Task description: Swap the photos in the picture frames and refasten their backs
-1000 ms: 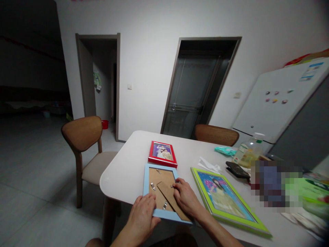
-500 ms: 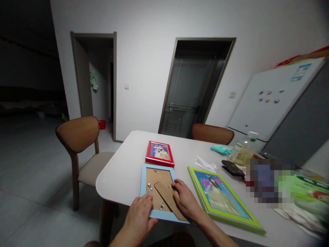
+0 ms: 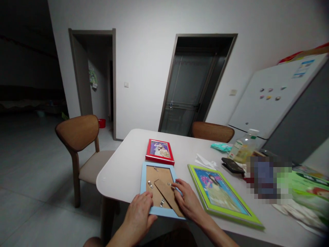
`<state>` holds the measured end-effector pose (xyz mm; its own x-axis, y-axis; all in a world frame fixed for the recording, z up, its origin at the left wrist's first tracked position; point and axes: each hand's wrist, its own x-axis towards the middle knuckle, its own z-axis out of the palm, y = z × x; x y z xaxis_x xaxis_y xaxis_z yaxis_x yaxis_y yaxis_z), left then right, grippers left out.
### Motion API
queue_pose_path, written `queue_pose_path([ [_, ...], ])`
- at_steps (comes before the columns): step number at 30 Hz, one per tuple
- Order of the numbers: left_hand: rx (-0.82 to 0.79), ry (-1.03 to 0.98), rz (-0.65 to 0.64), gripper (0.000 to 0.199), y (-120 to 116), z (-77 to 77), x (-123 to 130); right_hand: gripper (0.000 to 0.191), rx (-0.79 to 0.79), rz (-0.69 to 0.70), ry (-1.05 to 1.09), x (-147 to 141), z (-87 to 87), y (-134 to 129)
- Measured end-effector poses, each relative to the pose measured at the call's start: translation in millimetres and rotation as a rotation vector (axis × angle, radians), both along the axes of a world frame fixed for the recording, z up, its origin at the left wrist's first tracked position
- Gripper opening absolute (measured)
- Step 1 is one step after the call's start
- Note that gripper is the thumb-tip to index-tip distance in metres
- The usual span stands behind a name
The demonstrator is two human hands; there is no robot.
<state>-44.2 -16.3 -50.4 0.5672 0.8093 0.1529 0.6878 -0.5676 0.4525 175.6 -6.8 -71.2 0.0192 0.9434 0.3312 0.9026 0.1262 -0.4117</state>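
A light blue picture frame (image 3: 143,178) lies face down at the table's near edge, its brown backing board (image 3: 160,173) and metal clips showing. A brown stand leg (image 3: 167,197) lies slantwise across the backing. My left hand (image 3: 140,209) is closed round the frame's lower left corner, thumb at the bottom edge. My right hand (image 3: 189,199) is closed over the right side, with its fingertips at the right-hand metal clip (image 3: 170,184). Beyond sits a red picture frame (image 3: 159,159), face up. Right of my right hand lies a green picture frame (image 3: 205,195) with a photo in it.
On the white table (image 3: 120,168) stand a bottle (image 3: 243,149) of yellowish liquid and a black object (image 3: 232,166). White paper (image 3: 205,162), a teal packet (image 3: 221,147) and a green package (image 3: 308,187) lie about them. Wooden chairs (image 3: 78,132) stand at the left and the far side.
My right hand's fingers have shifted from the frame's right edge onto the right-hand clip, with the index finger now straighter. My left hand keeps its place. The view has tilted slightly.
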Motion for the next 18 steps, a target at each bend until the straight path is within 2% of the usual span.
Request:
queue_pose_path([
  [5, 0.003, 0.005, -0.012, 0.026, 0, 6.2, 1, 0.033, -0.035, -0.022, -0.01, 0, 1.0, 1],
  [12, 0.035, -0.011, -0.021, 0.027, 0, 1.9, 0, 0.031, -0.034, -0.012, -0.046, -2, 6.4, 10],
  [18, 0.025, 0.002, -0.013, 0.028, -1, 2.5, -1, 0.03, -0.022, -0.005, -0.062, -3, 9.8, 6],
])
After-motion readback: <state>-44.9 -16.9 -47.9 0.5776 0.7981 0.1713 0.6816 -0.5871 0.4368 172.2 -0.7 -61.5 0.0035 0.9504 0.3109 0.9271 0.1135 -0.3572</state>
